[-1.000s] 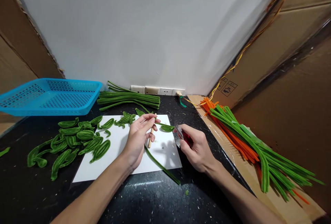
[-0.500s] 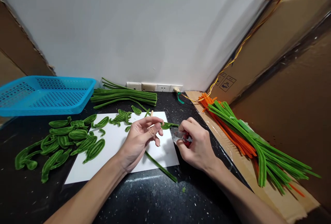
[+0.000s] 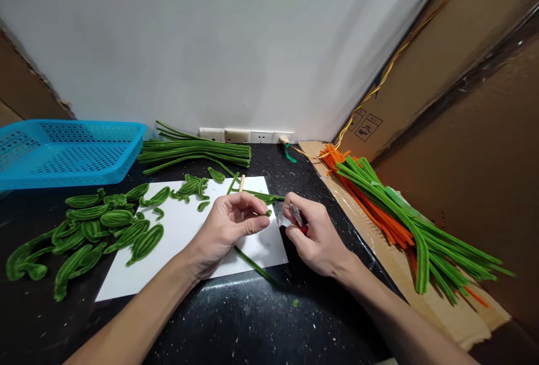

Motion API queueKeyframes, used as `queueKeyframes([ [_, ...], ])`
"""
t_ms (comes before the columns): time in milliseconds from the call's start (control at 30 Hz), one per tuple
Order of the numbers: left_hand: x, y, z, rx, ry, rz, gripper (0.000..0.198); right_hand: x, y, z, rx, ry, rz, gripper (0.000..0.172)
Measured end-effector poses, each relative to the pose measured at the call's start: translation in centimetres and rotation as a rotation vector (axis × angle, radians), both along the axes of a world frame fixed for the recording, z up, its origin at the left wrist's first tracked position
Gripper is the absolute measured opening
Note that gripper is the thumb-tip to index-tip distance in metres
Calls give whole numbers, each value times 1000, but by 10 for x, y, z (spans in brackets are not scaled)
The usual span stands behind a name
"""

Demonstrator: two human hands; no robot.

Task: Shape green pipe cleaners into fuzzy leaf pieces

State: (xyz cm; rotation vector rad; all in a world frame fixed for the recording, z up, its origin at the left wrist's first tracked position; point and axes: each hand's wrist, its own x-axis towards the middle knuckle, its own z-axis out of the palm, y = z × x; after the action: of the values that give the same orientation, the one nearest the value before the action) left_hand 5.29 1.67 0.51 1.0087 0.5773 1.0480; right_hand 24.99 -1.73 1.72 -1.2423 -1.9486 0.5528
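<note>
Nearest the camera, on the glossy black speckled counter (image 3: 236, 320), two bare forearms lead up to the hands. The left hand (image 3: 229, 224) lies over a smooth white sheet (image 3: 177, 244). Its thumb and forefinger are pinched narrow on a fuzzy green stem (image 3: 257, 268), a thin velvety wire that trails back off the sheet's near edge. A slim wooden stick (image 3: 241, 183) pokes out beyond the fingers. Just beside it, the right hand (image 3: 314, 236) is curled tight round a small cutter (image 3: 297, 216) with metal blades and a red grip. Left of the sheet lie flat, ribbed green leaf shapes (image 3: 105, 230). Farther back rest a straight bundle of green stems (image 3: 197, 151) and a perforated blue plastic basket (image 3: 71, 151). To the right, orange and green stems (image 3: 391, 208) lie fanned on brown cardboard (image 3: 463, 309).
</note>
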Motion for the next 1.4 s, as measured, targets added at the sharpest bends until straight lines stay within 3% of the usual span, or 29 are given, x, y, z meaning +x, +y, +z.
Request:
queueKeyframes([
  [133, 0, -1, 1, 18, -10, -26, 24, -3, -2, 3, -76, 8, 75, 16],
  [333, -1, -1, 2, 8, -24, -43, 22, -4, -2, 7, -70, -166, 70, 16],
  [533, 0, -5, 7, -64, -129, -101, 31, -5, -3, 7, -16, -204, 23, 15],
  [733, 4, -10, 12, -123, -207, -166, 19, -5, -4, 4, 82, -225, -56, 17],
  [900, 5, -11, 11, -143, -210, -184, 20, -5, -3, 2, 108, -269, -136, 18],
  [1400, 5, -13, 10, -62, -158, -184, 13, -3, -1, 1, 127, -256, -127, 20],
])
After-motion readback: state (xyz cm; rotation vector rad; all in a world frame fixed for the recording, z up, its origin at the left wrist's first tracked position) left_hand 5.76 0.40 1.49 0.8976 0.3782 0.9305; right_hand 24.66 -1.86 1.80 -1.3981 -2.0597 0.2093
